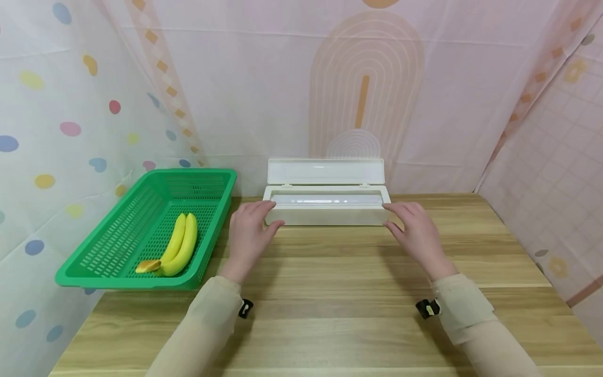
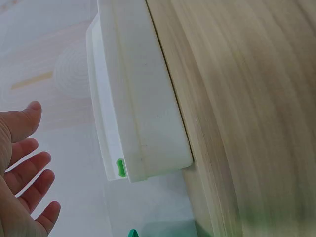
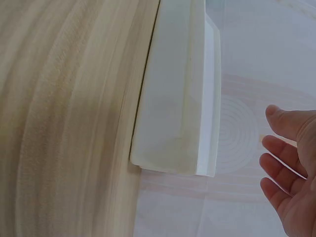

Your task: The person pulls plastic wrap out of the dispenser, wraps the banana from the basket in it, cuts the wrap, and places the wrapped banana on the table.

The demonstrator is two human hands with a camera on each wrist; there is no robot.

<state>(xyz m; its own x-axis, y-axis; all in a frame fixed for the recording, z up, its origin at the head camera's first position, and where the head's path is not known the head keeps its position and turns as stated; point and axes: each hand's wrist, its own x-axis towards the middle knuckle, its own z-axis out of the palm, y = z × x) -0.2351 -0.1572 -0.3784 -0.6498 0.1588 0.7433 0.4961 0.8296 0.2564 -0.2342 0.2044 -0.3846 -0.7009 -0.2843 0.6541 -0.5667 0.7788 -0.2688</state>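
Note:
A long white cling film dispenser [image 1: 330, 217] stands at the back of the table, its lid [image 1: 326, 172] raised against the curtain. Inside it lies a shiny pale roll [image 1: 327, 199]. My left hand [image 1: 248, 230] is by the dispenser's left end, fingers relaxed and thumb spread; the left wrist view shows that hand [image 2: 22, 173] apart from the white case [image 2: 148, 113]. By the right end is my right hand [image 1: 415, 233], similarly spread. In the right wrist view a gap separates this hand [image 3: 294, 163] from the case [image 3: 163, 98]. Neither hand holds anything.
To the left, a green plastic basket [image 1: 127, 283] contains two yellow bananas [image 1: 181, 248] joined at the stem. The wooden tabletop [image 1: 330, 293] extends before the dispenser. Patterned curtains [image 1: 254, 94] rise behind and on both sides.

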